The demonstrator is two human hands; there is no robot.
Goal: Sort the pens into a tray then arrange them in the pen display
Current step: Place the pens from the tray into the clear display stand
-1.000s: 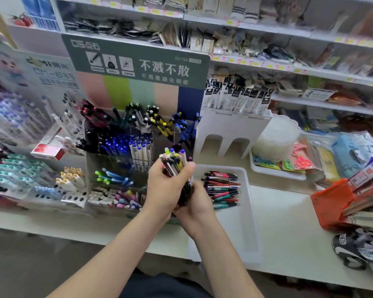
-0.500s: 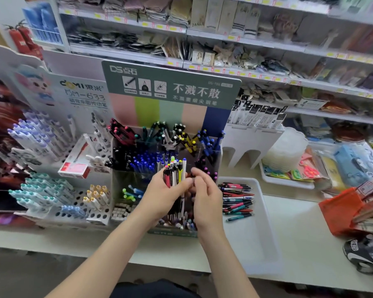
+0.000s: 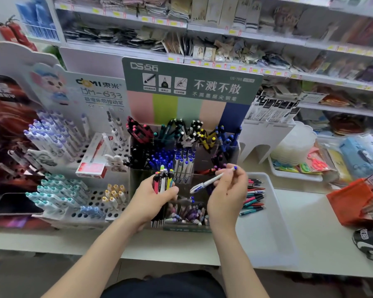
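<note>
My left hand [image 3: 152,200] grips a bundle of pens [image 3: 163,182] upright, their coloured caps pointing up, in front of the clear pen display [image 3: 181,155]. My right hand [image 3: 227,195] pinches a single white pen with a blue cap [image 3: 211,180], held slanted just right of the bundle. The display's compartments hold black, blue, white, yellow and pink pens. To the right lies the white tray [image 3: 271,229], with several red, black and teal pens [image 3: 253,196] stacked in its far left corner.
A white pegboard pen stand [image 3: 78,190] with lilac, teal and yellow pens sits left of the display, a red pen box [image 3: 95,155] on it. A white riser [image 3: 263,136], stacked plastic tubs [image 3: 293,143] and an orange pouch [image 3: 351,201] stand right. Shelves rise behind.
My right hand has left the bundle and drawn out one white pen, lifting it to the right. The left hand keeps hold of the bundle. The view shifted left and down.
</note>
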